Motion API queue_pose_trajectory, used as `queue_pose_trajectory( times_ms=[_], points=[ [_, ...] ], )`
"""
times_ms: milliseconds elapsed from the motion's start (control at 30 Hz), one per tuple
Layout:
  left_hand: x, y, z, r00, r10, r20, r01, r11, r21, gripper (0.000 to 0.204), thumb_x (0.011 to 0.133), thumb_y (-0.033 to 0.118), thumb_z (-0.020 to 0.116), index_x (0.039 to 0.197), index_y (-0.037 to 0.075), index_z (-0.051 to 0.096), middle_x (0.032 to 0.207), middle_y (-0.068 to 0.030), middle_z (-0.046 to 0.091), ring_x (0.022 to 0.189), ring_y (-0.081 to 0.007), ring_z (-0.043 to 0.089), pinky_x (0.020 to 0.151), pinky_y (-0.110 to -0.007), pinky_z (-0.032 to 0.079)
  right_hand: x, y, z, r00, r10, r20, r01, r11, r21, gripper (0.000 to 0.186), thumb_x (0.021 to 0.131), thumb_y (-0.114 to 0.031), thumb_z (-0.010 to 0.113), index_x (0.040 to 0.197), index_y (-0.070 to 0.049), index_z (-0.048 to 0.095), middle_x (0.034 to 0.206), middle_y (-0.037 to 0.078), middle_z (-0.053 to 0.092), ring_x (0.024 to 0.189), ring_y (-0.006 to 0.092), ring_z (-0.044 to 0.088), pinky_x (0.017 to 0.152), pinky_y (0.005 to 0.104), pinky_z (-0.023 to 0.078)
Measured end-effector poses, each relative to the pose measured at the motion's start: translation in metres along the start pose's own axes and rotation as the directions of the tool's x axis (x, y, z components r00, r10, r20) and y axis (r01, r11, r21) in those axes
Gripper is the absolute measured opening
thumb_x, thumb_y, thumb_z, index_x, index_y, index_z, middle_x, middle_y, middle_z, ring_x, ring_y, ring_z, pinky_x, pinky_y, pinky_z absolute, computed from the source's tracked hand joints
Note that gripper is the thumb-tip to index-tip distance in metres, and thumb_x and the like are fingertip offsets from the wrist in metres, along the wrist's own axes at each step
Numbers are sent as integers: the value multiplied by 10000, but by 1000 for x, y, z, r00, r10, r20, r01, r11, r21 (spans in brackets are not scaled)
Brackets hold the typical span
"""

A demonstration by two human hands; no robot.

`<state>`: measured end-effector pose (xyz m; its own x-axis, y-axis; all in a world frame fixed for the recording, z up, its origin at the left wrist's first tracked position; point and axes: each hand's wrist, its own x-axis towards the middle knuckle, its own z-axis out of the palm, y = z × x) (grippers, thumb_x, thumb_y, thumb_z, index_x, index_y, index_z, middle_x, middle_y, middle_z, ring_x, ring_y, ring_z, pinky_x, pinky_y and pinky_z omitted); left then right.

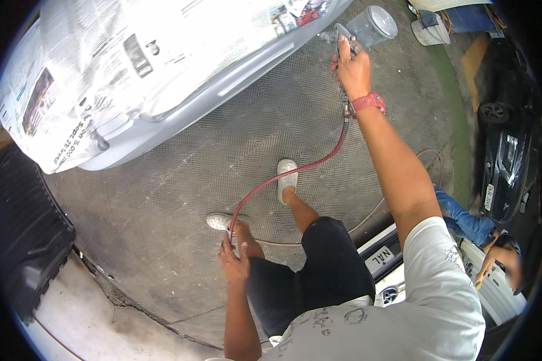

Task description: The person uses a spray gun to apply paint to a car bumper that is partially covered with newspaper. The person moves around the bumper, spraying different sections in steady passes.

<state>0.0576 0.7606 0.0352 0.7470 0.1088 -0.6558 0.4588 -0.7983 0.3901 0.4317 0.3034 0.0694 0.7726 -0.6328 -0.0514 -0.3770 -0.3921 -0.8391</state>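
With the right hand (354, 69) wrapped around one spray gun (372, 27) at upper centre-right, fingers are closed on its body, clear cup facing the frame's upper right. Left hand (233, 263), lower centre: fingers partly curled, pinching the one red hose (271, 180), which runs up to the gun; can't tell how tightly.

Writing: newspaper (180, 60) at upper left carries dense print, bigger lettering near its lower corner, plus colour photos. It masks one silver-grey car body panel (217, 99). Two licence plates, both lettered: one (489, 197) on the black car (506, 162) at right, one (379, 257) at lower centre-right near a round emblem (390, 295). White T-shirt (430, 277) has small line prints.

Other counts: one red wristwatch (369, 103), right wrist; two pale clogs (288, 180), centre; one white bucket (430, 30), upper right; one other person (464, 219) in jeans, lower right.
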Motion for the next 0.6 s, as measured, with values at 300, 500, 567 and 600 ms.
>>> queue_pose_trajectory(
  times_ms=[300, 500, 567, 600],
  points=[
    [-5, 84, 34, 998, 32, 49, -31, 999, -29, 827, 1043, 507, 659, 1710, 129, 349, 1472, -314, 587, 1328, -538, 555, 1164, -601, 414, 79, 17, -43, 992, -90, -91, 86, 995, -47, 683, 1096, -477, 635, 1406, 131, 620, 797, 126, 760, 692, 199, 755, 677, 347, 607],
    [0, 105, 43, 992, 111, 58, -110, 994, -18, 835, 1026, 448, 695, 1710, 130, 338, 1504, -331, 564, 1359, -551, 535, 1190, -616, 390, 71, 15, -50, 979, -190, -72, 155, 928, -339, 597, 1092, -470, 621, 1359, 60, 683, 1005, 305, 782, 935, 471, 779, 842, 515, 614],
    [2, 110, 46, 990, 82, 111, -83, 997, 3, 833, 1020, 427, 709, 1706, 128, 344, 1520, -333, 553, 1370, -551, 528, 1197, -616, 385, 70, 9, -50, 971, -241, -4, 227, 923, -310, 565, 1088, -471, 616, 1353, 20, 703, 1029, 329, 761, 979, 523, 740, 862, 553, 598],
    [3, 112, 48, 990, 107, 91, -108, 994, 12, 834, 1016, 418, 717, 1705, 128, 346, 1515, -333, 556, 1365, -548, 532, 1197, -614, 386, 71, 6, -50, 969, -247, 28, 244, 923, -296, 550, 1086, -472, 613, 1350, 0, 713, 1040, 341, 751, 1000, 549, 721, 872, 572, 591]
  ],
)
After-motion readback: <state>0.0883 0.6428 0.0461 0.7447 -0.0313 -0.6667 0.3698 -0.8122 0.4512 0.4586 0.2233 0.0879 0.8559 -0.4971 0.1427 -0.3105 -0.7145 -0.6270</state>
